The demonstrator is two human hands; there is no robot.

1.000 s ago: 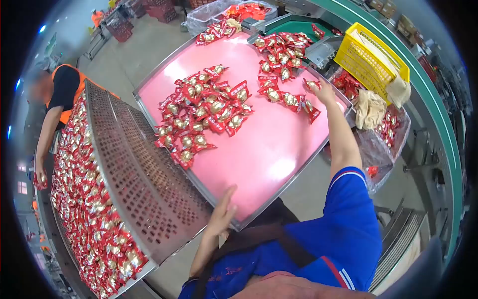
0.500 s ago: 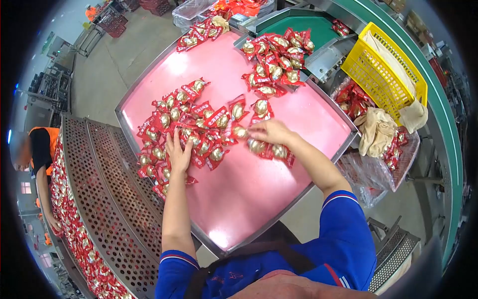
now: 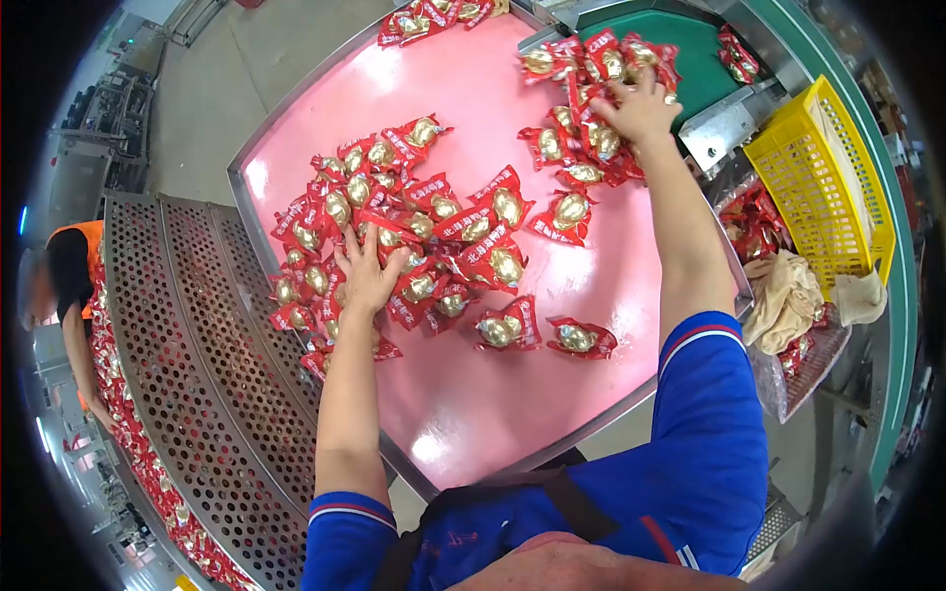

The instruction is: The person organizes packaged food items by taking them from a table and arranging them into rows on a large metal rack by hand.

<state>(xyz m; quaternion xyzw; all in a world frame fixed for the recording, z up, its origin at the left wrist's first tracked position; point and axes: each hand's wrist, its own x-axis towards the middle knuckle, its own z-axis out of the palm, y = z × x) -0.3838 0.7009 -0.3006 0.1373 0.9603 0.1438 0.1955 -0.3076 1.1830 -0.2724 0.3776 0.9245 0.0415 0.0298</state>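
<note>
Red packets with gold, rounded contents lie on a pink tabletop point(image 3: 483, 404) with a metal rim. My left hand point(image 3: 367, 274) rests with its fingers spread on the large left pile point(image 3: 419, 222). At the upper right my right hand point(image 3: 641, 108) lies with fingers apart on a second pile point(image 3: 591, 138), beside the green surface. Between the two piles is a single packet point(image 3: 567, 215). Two more packets, one of them point(image 3: 581, 338) farther right, lie just below the left pile.
A perforated metal chute point(image 3: 197, 325) stands left of the table, beside a long mass of packets point(image 3: 148, 463). A co-worker's arm point(image 3: 84, 364) reaches there. On the right are a yellow crate point(image 3: 813, 187), a beige cloth point(image 3: 783, 300) and a green curved frame point(image 3: 867, 128).
My right hand has moved from the packets near the middle up to the right pile. My left hand stays on the left pile. Some middle packets now lie nearer that pile.
</note>
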